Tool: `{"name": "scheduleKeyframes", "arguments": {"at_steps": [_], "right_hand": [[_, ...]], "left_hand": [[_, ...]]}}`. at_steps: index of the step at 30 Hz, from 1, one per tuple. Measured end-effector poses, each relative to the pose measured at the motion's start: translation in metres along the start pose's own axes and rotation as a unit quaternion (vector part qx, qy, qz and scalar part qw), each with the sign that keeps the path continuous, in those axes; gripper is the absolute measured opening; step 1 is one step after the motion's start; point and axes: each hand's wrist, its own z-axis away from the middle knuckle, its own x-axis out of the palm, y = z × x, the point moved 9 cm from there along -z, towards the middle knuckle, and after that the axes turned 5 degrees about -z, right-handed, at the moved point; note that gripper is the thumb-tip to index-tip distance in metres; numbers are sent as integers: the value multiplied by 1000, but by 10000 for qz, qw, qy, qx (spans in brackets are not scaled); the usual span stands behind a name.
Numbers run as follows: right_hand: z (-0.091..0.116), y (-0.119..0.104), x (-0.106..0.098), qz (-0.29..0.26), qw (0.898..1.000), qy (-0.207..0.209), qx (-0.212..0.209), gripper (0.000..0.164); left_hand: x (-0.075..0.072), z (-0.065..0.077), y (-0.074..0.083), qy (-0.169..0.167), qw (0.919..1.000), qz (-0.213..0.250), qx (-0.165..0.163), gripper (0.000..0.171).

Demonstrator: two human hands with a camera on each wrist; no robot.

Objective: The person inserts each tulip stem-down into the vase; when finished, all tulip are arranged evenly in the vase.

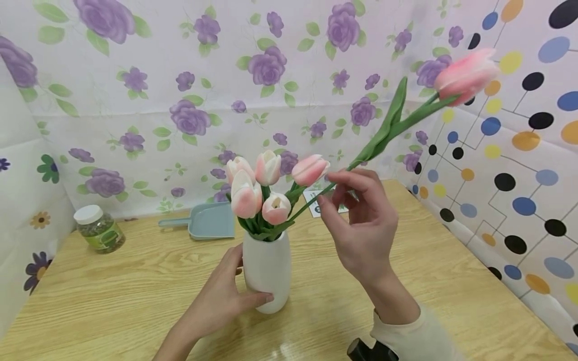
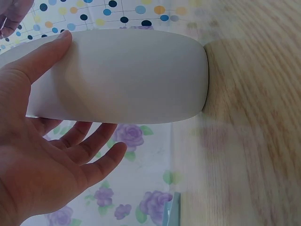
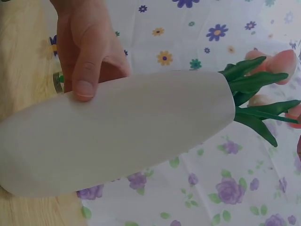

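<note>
A white vase [image 1: 273, 271] stands upright on the table, holding several pink-and-white tulips [image 1: 246, 198] with green leaves. My left hand [image 1: 221, 296] grips it from the left; in the left wrist view the thumb of that hand [image 2: 40, 146] lies along one side of the vase [image 2: 136, 77] and the fingers along the other. Above and right of the vase, my right hand [image 1: 366, 225] pinches the stem of one long tulip [image 1: 465, 77] between thumb and index finger. That tulip leans far to the right, its lower stem reaching down into the vase mouth.
Behind the vase lie a blue-grey dustpan [image 1: 212, 220] and a small printed card [image 1: 313, 203], the card partly hidden by the right hand. A lidded jar [image 1: 101, 233] stands at the back left of the wooden table [image 1: 149, 286]. Patterned sheets [image 1: 144, 120] hang around the table.
</note>
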Motion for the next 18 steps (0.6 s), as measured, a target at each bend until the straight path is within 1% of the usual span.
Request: {"name": "scheduleKeyframes", "arguments": {"at_steps": [3, 6, 18], "right_hand": [[5, -3, 4, -98, 9994, -189, -286, 25], [9, -5, 9, -42, 9982, -394, -444, 21], [18, -1, 24, 19, 9931, -1034, -553, 17]], "left_hand": [[0, 0, -1, -14, 10000, 8, -33, 105], [0, 0, -1, -14, 10000, 20, -48, 105], [0, 2, -1, 35, 10000, -8, 59, 104]]}}
